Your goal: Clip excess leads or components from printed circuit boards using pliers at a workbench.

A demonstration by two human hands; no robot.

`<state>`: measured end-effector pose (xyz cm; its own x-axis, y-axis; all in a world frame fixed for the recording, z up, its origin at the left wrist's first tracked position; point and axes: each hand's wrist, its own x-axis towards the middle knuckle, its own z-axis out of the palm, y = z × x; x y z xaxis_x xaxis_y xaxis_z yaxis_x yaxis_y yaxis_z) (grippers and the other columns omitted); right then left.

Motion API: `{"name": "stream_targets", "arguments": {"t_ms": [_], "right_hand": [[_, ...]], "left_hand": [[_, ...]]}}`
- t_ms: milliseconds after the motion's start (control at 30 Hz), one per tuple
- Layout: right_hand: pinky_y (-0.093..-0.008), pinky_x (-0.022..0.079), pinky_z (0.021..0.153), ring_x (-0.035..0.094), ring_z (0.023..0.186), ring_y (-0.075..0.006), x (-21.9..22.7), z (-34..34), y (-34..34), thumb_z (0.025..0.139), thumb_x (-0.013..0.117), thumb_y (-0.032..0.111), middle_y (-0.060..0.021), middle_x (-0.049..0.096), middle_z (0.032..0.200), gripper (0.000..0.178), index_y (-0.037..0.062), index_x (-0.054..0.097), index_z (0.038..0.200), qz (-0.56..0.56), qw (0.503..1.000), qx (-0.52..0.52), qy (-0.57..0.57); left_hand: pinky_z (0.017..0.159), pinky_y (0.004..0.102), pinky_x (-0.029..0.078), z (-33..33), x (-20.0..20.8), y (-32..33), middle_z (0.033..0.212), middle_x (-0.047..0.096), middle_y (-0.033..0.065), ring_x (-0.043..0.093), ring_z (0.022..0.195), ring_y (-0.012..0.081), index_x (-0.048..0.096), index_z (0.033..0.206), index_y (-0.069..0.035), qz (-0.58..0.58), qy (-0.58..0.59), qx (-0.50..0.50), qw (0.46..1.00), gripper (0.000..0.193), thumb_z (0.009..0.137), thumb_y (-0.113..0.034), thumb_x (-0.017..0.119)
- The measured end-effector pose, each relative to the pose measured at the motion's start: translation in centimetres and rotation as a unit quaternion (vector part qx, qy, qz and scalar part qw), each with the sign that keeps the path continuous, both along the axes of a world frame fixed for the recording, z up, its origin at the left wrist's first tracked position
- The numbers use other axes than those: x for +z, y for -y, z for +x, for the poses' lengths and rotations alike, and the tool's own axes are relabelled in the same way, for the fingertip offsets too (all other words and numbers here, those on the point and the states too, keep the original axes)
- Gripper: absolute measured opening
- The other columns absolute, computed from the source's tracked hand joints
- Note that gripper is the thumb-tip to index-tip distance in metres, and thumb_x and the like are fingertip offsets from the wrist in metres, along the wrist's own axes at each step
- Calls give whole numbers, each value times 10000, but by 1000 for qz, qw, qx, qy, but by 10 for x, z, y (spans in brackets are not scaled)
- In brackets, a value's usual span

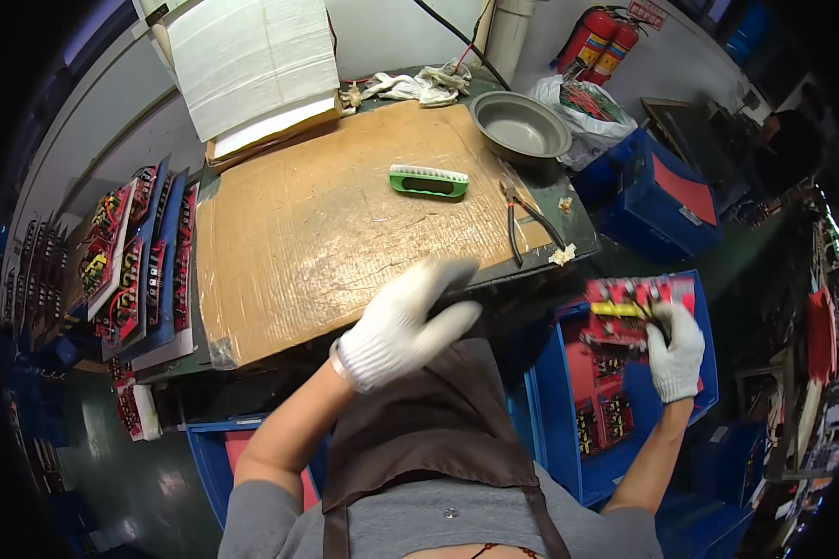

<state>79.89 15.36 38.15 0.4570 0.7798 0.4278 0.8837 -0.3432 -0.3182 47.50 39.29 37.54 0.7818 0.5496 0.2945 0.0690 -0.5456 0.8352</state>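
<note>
Red circuit boards [126, 265] stand on edge in a row at the left of the frame, beside the bench [583, 224]. A sheet of brown cardboard [336, 214] covers most of the bench top. Above it, in the upper left, lies a stack of white sheets [252, 61]. Near the middle of the cardboard rests a green brush [428, 181] with white bristles. Below it, at the bench's near edge, the left hand [403, 326] in a white knit glove hovers, blurred, its grip loosely spread and holding nothing. To the right of the brush a grey metal bowl [520, 127] sits at the bench's far corner, and a pair of pliers [524, 219] lies near the right edge. Further right, in the lower right of the frame, the right hand [676, 359], also gloved, has its grip pinched on the edge of a red circuit board [629, 312], held above a blue bin [550, 410] that contains more boards. Two red fire extinguishers [598, 39] stand at the top right.
</note>
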Motion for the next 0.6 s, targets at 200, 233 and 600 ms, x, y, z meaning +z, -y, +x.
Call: {"name": "stream_targets", "arguments": {"t_ms": [200,233,600], "right_hand": [[-413,533,717,673,791,-336,51,-81,-138,783,758,-44,-132,674,863,191,49,667,923,195,943,245,115],[-433,525,720,659,777,-340,44,-96,-159,782,753,-43,-122,669,851,193,66,674,919,210,933,257,142],[-458,477,1028,598,1151,-392,-17,-71,-188,837,806,271,-209,609,1291,534,49,611,1281,153,984,94,-16]], "left_hand": [[1024,462,487,92,53,-62,1231,650,291,626,1169,453,526,1388,26,106,-12,7,994,681,939,-476,626],[1012,435,497,91,51,-73,1184,678,291,658,1136,421,576,1347,31,17,7,-25,1000,669,948,-505,615],[888,274,523,18,28,-77,1039,672,31,618,953,98,651,1222,12,-178,189,131,957,278,1046,-200,619]]}}
